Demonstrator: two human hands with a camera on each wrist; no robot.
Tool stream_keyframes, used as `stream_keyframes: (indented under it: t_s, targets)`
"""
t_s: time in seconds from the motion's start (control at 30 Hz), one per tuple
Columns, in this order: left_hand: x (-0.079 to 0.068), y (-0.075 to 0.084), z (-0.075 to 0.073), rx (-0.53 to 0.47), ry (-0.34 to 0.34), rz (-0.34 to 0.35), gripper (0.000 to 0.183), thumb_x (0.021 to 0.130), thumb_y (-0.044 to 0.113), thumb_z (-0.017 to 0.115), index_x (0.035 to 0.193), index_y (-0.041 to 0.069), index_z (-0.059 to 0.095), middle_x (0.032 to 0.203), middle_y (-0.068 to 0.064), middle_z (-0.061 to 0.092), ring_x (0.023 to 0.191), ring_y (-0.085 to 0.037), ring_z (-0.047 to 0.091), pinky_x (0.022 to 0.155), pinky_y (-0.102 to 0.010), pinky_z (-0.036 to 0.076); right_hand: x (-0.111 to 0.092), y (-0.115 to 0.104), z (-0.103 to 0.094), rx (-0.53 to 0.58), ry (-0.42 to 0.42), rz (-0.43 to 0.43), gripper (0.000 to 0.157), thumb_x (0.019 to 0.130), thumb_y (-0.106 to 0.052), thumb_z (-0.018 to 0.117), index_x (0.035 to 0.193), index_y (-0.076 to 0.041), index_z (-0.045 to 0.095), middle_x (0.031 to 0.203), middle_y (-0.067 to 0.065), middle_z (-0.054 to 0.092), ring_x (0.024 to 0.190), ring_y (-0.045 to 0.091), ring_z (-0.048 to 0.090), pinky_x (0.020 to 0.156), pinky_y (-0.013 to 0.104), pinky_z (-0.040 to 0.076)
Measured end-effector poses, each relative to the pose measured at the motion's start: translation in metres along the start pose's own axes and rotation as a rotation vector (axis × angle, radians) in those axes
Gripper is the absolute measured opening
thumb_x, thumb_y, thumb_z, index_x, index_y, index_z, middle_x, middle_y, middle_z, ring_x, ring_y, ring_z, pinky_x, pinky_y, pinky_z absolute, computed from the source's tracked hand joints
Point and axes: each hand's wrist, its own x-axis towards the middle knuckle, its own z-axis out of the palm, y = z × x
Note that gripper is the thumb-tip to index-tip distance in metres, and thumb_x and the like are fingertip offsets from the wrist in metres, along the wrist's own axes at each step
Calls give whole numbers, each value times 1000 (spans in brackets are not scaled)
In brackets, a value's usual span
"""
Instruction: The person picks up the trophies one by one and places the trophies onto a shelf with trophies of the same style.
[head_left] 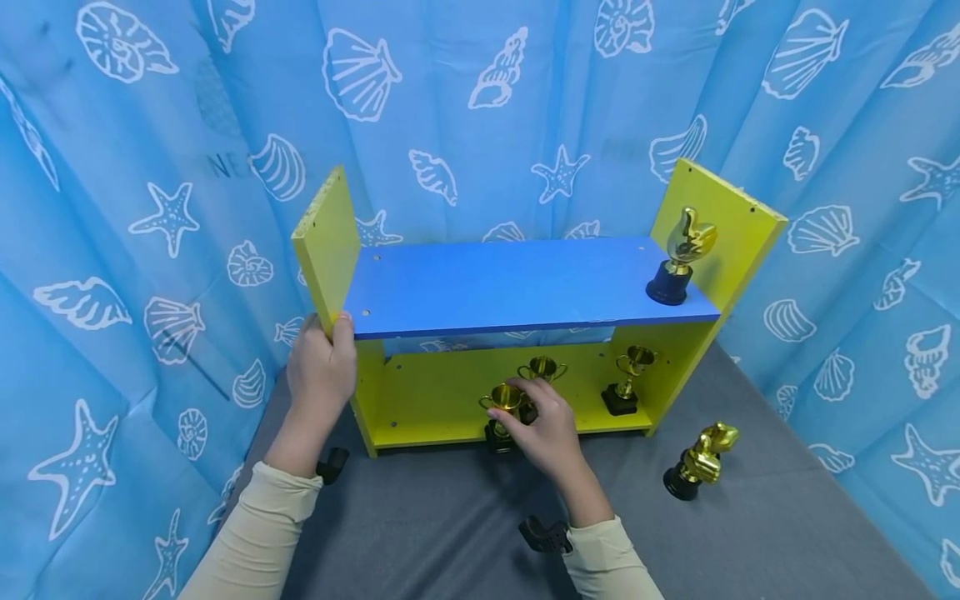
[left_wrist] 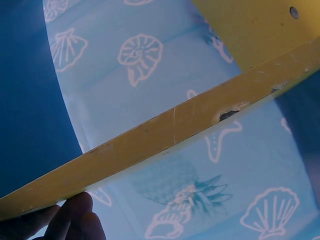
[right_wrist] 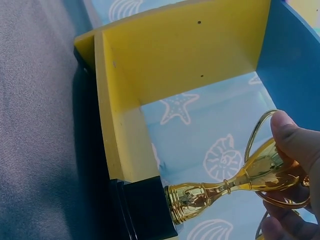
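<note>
My right hand (head_left: 551, 425) pinches a small gold trophy cup (right_wrist: 262, 167) by its bowl, between thumb and fingers. The cup's black base (head_left: 499, 437) is at the front edge of the shelf unit's yellow bottom board (head_left: 442, 400). Behind it, partly hidden by my right hand, stands another gold trophy cup (head_left: 543, 367). My left hand (head_left: 322, 371) grips the front edge of the unit's yellow left side panel (head_left: 330, 242), thumb near the blue board (head_left: 487, 279). In the left wrist view, fingertips (left_wrist: 80, 205) lie against that panel's outer side.
A third trophy cup (head_left: 621, 398) stands at the right of the bottom board. A gold hand-shaped trophy (head_left: 667, 283) is on the blue board's right end. Another hand-shaped trophy (head_left: 701, 462) stands on the grey cloth (head_left: 420, 525), right of the unit. A blue shell-patterned curtain (head_left: 480, 167) hangs behind.
</note>
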Motion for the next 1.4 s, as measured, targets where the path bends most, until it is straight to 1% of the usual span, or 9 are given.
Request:
stream_keyframes:
  t_s: [0.17,0.3,0.5,0.57,0.73,0.83,1.0,1.23,1.4]
  targets:
    - [-1,0,0,1,-1,3,51,103,50,27,75,10,43,71,-9,41,50,-27,40,41,-36,31,0,0,1,-1,-2,8,47,79,-39,81,119,-18,67,110,-1,67,69,8,55,55,20,47]
    - [-1,0,0,-1,-4,1,51,103,50,27,76,10,42,71,-10,41,50,-27,40,41,-36,31,1,0,2,-4,5,1,47,79,-39,81,119,-19,67,110,-2,67,68,8,55,55,20,47]
    - [-1,1,-1,3,2,7,50,103,50,28,74,11,42,70,-9,41,50,-26,41,41,-36,31,2,0,4,0,6,-11,47,79,-40,81,119,-19,67,108,-3,67,72,6,55,56,20,48]
    - [-1,1,0,6,8,11,50,103,49,28,73,11,42,69,-9,41,49,-25,41,40,-36,30,3,-1,4,9,3,-12,47,80,-41,80,118,-17,68,107,-2,67,70,6,55,55,20,48]
    - [0,1,0,4,14,21,50,103,48,29,72,11,42,68,-8,41,48,-25,40,39,-36,29,4,-4,5,16,-5,5,47,80,-41,80,118,-17,68,106,-2,66,60,6,49,52,21,45]
    - [0,1,0,-2,13,23,50,103,49,29,71,12,42,67,-8,41,46,-25,38,38,-36,28,4,-5,6,16,-10,11,47,80,-41,80,118,-18,68,105,-3,67,58,8,48,52,21,44]
    - [0,1,0,-4,13,26,50,103,47,30,70,12,41,65,-8,41,45,-26,36,37,-36,27,4,-5,9,18,-12,4,47,80,-41,80,119,-18,67,106,-3,67,58,14,49,51,21,43]
    - [-1,1,0,2,4,15,50,103,48,29,71,11,41,67,-9,41,46,-26,37,39,-36,28,4,-5,14,18,0,3,48,80,-44,79,119,-20,67,109,-2,67,57,15,51,52,21,43]
    - [0,2,-1,0,6,21,51,103,48,29,71,11,42,67,-9,41,46,-27,37,39,-36,28,5,-6,16,29,3,5,48,80,-43,80,120,-19,67,110,-1,67,61,19,56,53,21,45]
